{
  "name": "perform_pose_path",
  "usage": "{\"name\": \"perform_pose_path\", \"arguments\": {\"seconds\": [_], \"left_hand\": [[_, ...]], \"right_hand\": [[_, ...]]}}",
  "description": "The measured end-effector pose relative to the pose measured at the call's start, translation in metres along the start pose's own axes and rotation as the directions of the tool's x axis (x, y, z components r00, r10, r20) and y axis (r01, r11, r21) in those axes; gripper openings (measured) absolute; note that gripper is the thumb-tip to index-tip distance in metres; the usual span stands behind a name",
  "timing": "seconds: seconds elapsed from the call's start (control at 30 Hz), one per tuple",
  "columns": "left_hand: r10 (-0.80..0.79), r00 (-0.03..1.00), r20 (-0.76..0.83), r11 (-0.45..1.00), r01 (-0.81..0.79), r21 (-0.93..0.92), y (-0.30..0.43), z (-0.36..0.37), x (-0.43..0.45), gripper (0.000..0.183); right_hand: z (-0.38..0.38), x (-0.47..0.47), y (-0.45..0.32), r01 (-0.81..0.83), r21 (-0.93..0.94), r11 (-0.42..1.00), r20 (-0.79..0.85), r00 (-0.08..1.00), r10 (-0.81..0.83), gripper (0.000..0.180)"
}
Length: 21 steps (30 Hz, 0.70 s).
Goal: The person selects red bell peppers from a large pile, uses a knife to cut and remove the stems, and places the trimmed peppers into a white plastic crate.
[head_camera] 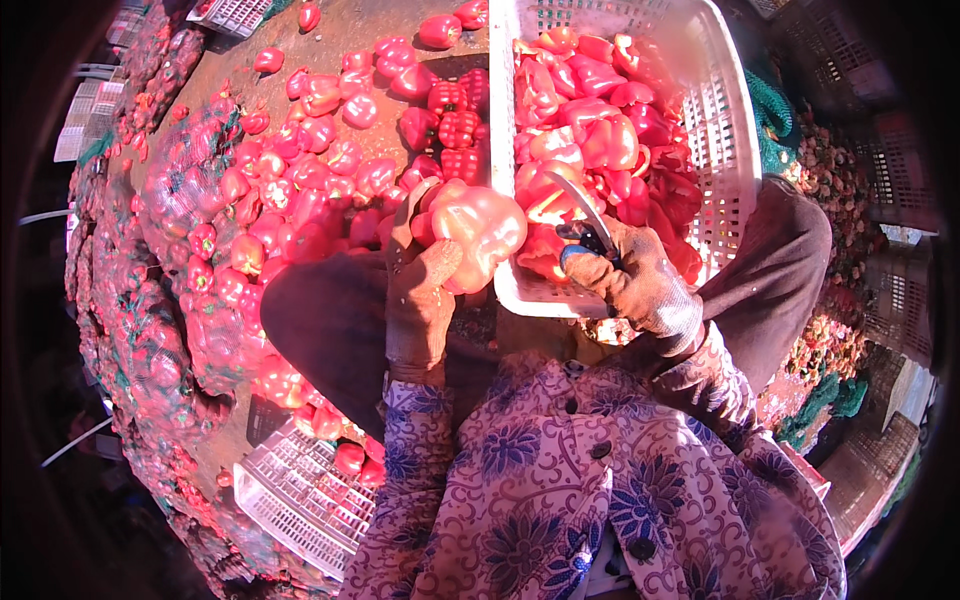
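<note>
My left hand (424, 292), in a soiled work glove, grips a whole red bell pepper (480, 232) in front of my lap. In my gloved right hand (637, 277) is a small knife with a dark handle and a curved blade (581, 199), its tip pointing up and to the left. The knife is apart from the pepper. Behind the right hand stands a white perforated plastic crate (724, 142), partly filled with cut red bell peppers (585, 112). Loose whole peppers (322, 172) are heaped on the ground to the left of the crate.
Mesh sacks packed with peppers (184, 176) line the left. A second white crate (307, 491) rests at lower left. Pepper cores and scraps (829, 345) lie on the right, near green netting (772, 112) and stacked crates (900, 300). My bent knees flank the near crate.
</note>
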<state>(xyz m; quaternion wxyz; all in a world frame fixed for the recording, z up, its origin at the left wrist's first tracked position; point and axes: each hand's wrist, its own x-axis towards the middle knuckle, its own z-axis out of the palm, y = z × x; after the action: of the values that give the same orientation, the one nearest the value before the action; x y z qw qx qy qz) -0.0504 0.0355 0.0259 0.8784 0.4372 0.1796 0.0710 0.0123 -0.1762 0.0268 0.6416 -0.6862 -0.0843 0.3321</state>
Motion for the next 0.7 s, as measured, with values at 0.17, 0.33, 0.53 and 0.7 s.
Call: {"name": "perform_pose_path", "arguments": {"seconds": [0.17,0.33,0.53,0.7], "left_hand": [[-0.084,0.990,0.113,0.995,0.078,0.059,-0.002,0.012,-0.001,0.060],[-0.051,0.999,-0.004,0.850,0.045,0.525,-0.005,0.027,0.002,0.069],[-0.009,1.000,0.004,0.656,0.003,0.755,-0.009,0.032,-0.009,0.079],[-0.105,0.994,0.005,0.768,0.078,0.635,-0.006,0.032,0.006,0.052]], "right_hand": [[0.013,0.027,-0.006,0.002,0.054,0.999,0.078,0.997,-0.006,0.034],[0.021,0.033,0.049,-0.055,0.339,0.939,-0.064,0.995,0.081,0.035],[0.029,0.019,0.033,-0.011,0.311,0.950,-0.162,0.985,0.065,0.026],[0.034,0.033,0.054,0.094,0.293,0.952,-0.201,0.979,-0.035,0.032]]}}
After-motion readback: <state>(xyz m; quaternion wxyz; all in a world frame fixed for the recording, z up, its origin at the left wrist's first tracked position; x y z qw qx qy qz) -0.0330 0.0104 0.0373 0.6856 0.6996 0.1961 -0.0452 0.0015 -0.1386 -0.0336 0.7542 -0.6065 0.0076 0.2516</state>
